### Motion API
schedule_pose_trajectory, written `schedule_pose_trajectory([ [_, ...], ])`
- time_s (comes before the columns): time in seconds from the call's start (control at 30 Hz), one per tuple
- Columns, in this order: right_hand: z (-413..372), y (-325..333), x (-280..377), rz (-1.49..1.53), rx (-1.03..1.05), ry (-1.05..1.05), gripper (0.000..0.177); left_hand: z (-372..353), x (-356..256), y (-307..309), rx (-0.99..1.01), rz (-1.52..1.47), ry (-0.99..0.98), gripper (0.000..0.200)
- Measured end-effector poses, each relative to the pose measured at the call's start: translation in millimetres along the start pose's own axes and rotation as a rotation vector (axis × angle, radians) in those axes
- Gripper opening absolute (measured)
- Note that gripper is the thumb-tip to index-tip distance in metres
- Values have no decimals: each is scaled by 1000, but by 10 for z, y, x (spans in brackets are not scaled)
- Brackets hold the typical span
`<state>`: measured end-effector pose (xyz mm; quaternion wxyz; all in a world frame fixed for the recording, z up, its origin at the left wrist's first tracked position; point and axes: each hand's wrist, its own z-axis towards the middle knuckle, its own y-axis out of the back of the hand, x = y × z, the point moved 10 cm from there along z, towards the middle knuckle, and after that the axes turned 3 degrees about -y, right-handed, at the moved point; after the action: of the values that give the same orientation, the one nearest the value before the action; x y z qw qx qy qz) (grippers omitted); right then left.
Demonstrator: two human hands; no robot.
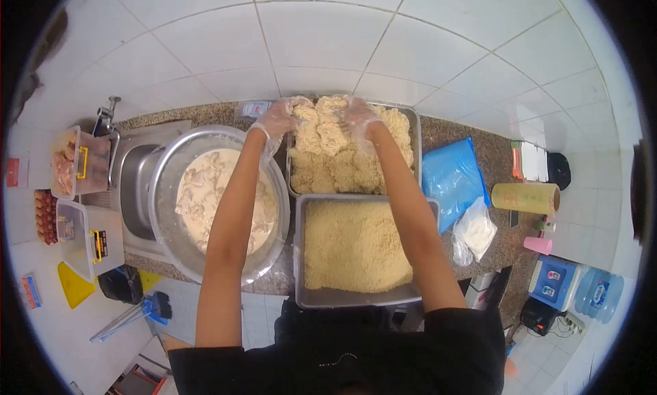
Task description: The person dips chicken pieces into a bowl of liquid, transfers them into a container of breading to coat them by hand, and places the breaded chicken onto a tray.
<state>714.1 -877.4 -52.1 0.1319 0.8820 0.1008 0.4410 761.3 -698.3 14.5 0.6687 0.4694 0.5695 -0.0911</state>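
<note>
Both hands wear clear plastic gloves and are at the far edge of a metal tray (418,145) of crumb-coated pieces (332,131). My left hand (277,121) is at the tray's left corner, its fingers on a coated piece. My right hand (360,121) touches the pieces near the middle of the far side; its fingertips are partly hidden. Nearer to me, a grey tray (299,258) holds yellowish crumbs (352,248). Left of the trays, a large metal bowl (163,224) contains pale pieces in creamy liquid (209,183).
A sink (139,183) lies left of the bowl, with clear plastic containers (82,163) beyond. To the right are a blue bag (452,179), a white bag (477,231), a film roll (523,198) and a pink cup (538,244). A tiled wall (328,39) stands behind.
</note>
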Motion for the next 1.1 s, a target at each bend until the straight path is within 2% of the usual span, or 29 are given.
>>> schedule_pose_trajectory([
  [0.03,326,-73,-197,2,-1,2,35,162,285,-14,6,20,9,39],
  [0.07,729,-156,-345,-324,-79,183,31,334,556,-38,4,23,6,39],
  [0.1,944,-263,-327,-648,-158,362,27,491,907,-77,18,118,85,41],
  [0.13,577,-195,-140,-73,-6,32,57,560,1170,-109,36,210,171,43],
  [0.17,594,-172,-98,-71,-1,25,57,566,1090,-63,41,207,177,43],
  [0.23,634,-240,-184,-353,57,23,14,449,865,-68,120,-7,270,44],
  [0.27,617,-251,-192,-352,65,11,14,467,978,-122,128,-15,279,44],
  [0.33,587,-270,-124,-600,8,126,16,527,945,-102,58,66,138,40],
  [0.37,589,-312,-109,-601,14,122,16,484,987,-135,60,62,144,40],
  [0.43,614,-216,-58,-575,-93,12,28,396,477,-21,-3,200,10,39],
  [0.47,529,-158,26,-575,-94,12,28,404,443,-51,-3,200,9,39],
  [0.53,-18,-117,638,-610,2,90,44,362,655,-96,57,482,221,43],
  [0.57,-41,-126,658,-613,3,96,44,319,590,-106,51,483,223,43],
  [0.63,-71,-22,669,-608,-115,105,44,174,400,-53,-117,439,229,48],
  [0.77,-75,-40,587,-637,-186,24,44,76,484,-370,-72,458,269,52],
  [0.83,-295,34,596,-591,-124,-58,48,-14,546,-330,-194,117,389,52],
  [0.87,-391,-10,579,-593,-129,-57,48,15,490,-357,-196,116,384,52],
  [0.93,-631,-245,853,-824,-259,314,45,75,271,-544,-37,481,311,61],
  [0.97,-528,-373,706,-826,-265,302,45,48,220,-624,-28,476,302,61],
  [1.03,-250,-889,300,-1449,-214,468,58,1,-10,-612,-229,546,138,59],
  [1.07,-260,-826,216,-1445,-206,444,58,44,69,-680,-208,537,134,59],
  [1.1,-382,-733,300,-1137,-259,546,59,86,252,-762,-147,577,184,60],
])
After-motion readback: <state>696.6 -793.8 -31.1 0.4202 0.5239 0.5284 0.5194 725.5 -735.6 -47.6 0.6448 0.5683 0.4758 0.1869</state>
